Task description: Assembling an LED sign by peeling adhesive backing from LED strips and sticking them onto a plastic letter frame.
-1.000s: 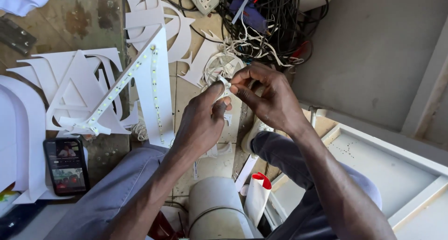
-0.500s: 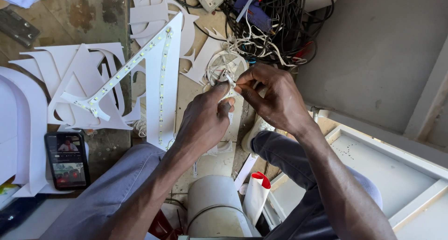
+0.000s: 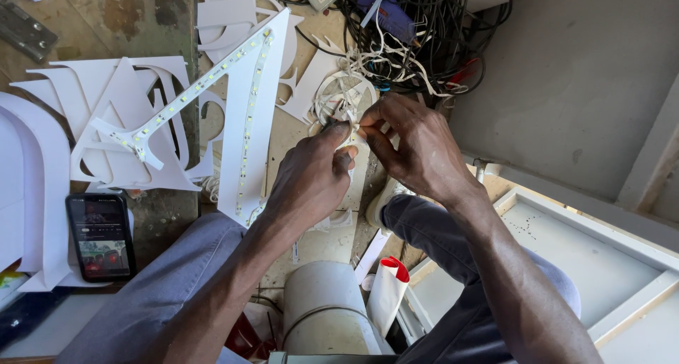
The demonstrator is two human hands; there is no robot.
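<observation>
At the far left edge, a black smartphone with a lit screen (image 3: 100, 237) is lying on the worn wooden worktop (image 3: 78, 21), just beside a pile of flat white cut-out foam-board letter shapes (image 3: 113, 123). Resting across that pile, a white angular letter panel lined with rows of small LED strip lights (image 3: 244, 116) is leaning from the pile toward the middle of the scene.

Right of the panel, the left hand (image 3: 311, 176) is reaching up from a grey trouser leg, its thumb and forefinger pinching together on a small white piece of LED strip (image 3: 351, 129). The right hand (image 3: 414, 145) is meeting it from the other side, its fingertips likewise closing on the same strip, so the two hands are touching at the pinch. The piece seems to be joined to thin white wires, though it is too small and too covered by fingers to tell surely. It is being held above a coil of white strip and wire (image 3: 343, 95).

Below the hands, a pale grey cylindrical container (image 3: 325, 307) is standing between the knees, with a white roll with a red end (image 3: 389, 290) just beside it. Beyond the hands, a tangle of black cables (image 3: 438, 31) is lying against the grey concrete floor (image 3: 580, 67).
</observation>
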